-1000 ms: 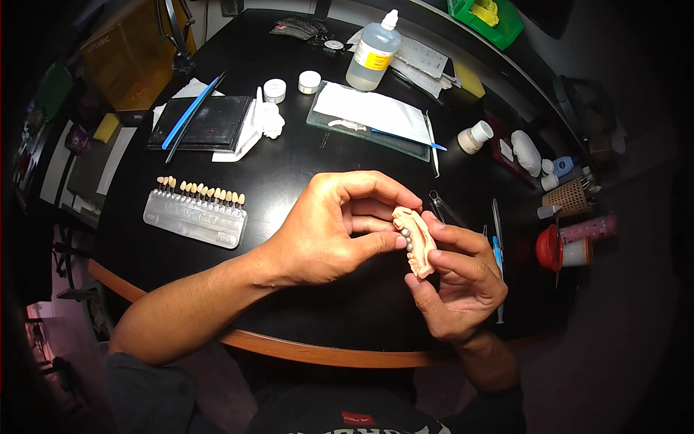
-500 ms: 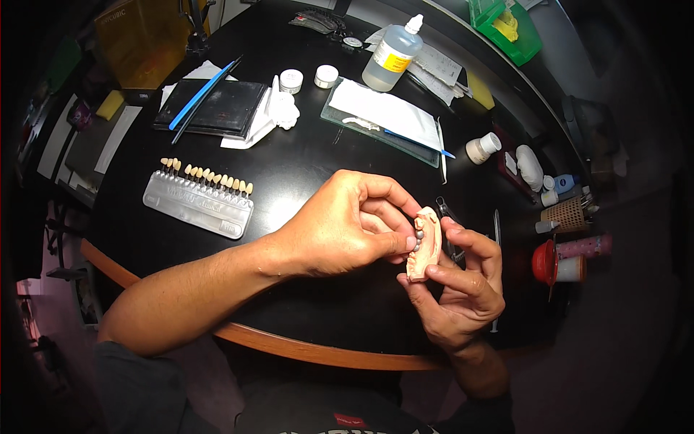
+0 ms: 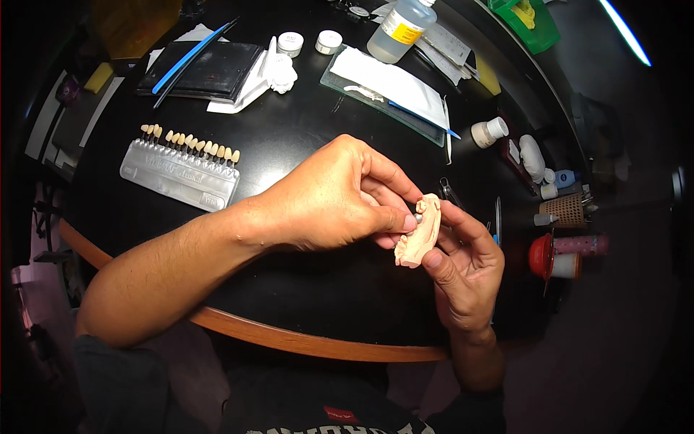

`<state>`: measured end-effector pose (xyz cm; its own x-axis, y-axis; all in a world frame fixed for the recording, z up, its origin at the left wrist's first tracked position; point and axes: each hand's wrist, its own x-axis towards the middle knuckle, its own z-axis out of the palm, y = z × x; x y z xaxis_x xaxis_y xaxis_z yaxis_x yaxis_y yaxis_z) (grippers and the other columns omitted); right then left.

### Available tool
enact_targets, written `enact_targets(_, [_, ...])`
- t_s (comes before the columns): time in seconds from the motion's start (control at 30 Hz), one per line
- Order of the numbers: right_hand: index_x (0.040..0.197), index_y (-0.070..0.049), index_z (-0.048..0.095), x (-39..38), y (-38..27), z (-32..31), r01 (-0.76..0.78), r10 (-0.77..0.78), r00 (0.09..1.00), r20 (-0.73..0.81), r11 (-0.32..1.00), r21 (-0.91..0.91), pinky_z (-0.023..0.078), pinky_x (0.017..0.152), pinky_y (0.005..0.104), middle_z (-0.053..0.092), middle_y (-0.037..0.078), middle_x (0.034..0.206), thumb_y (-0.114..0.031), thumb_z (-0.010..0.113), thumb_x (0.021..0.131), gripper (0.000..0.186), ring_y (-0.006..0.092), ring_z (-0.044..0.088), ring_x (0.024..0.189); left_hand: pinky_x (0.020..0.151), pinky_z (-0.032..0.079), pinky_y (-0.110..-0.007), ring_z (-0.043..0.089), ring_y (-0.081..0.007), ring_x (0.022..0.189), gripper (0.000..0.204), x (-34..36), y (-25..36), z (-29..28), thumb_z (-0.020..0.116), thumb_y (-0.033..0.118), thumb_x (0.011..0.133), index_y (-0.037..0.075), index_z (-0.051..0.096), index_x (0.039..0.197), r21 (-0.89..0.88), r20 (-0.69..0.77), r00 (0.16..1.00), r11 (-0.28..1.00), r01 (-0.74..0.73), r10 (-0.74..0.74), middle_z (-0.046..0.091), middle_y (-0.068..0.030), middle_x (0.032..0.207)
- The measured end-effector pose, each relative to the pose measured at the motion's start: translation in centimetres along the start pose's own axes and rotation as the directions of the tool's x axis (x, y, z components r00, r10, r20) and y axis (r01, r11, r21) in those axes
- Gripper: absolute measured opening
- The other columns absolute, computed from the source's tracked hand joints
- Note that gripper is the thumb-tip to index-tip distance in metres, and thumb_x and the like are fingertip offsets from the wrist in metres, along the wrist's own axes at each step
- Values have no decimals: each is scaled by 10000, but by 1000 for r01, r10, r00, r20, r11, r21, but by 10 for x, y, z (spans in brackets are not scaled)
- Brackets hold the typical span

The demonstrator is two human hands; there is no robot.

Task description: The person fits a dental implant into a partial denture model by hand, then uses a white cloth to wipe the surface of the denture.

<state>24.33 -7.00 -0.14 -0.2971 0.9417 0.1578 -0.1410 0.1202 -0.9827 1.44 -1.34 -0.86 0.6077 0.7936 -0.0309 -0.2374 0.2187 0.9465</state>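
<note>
My left hand [image 3: 350,199] has its thumb and finger pressed on small grey metal crowns [image 3: 416,218] at the side of a pale pink dental cast [image 3: 423,239], the thumb partly hiding them. My right hand [image 3: 466,267] grips the cast from the right, thumb at its lower end and fingers largely behind it. The cast is held tilted above the black desk [image 3: 303,296]. Left of my hands lies a silvery shade guide [image 3: 173,177] with a row of tooth-coloured tabs. Behind the cast a dark metal tool [image 3: 447,189] is partly hidden.
Farther back are a black case [image 3: 195,76] with blue and black sticks, white jars [image 3: 329,42], a liquid bottle [image 3: 394,32] and a glass slab with paper [image 3: 383,79]. At right stand a small bottle [image 3: 483,134], a mesh holder [image 3: 560,210] and a red bowl [image 3: 541,254].
The view has shifted, so the desk items sit higher. The cast has turned in my hands, my right thumb has moved up onto its lower end, and the metal crowns are more covered.
</note>
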Motion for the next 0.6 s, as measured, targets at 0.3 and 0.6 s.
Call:
enact_targets(0.3, [1389,102,482,0,2,-3,-26,25,999,23,999,34,605,991,432,587,236,1331,122,745,851,600,311,621,1231,735,600,-248,744,-152,795,321,0,0,-1,759,27,898,-117,638,1158,-6,35,999,1000,28,-28,765,-171,924])
enact_targets(0.6, [1370,105,478,0,-2,2,-3,3,999,48,1000,10,615,975,445,593,250,1293,151,730,845,585,309,624,1224,751,609,-257,751,-162,820,308,-1,3,-1,762,34,899,-102,634,1143,51,52,998,998,40,-43,765,-171,932])
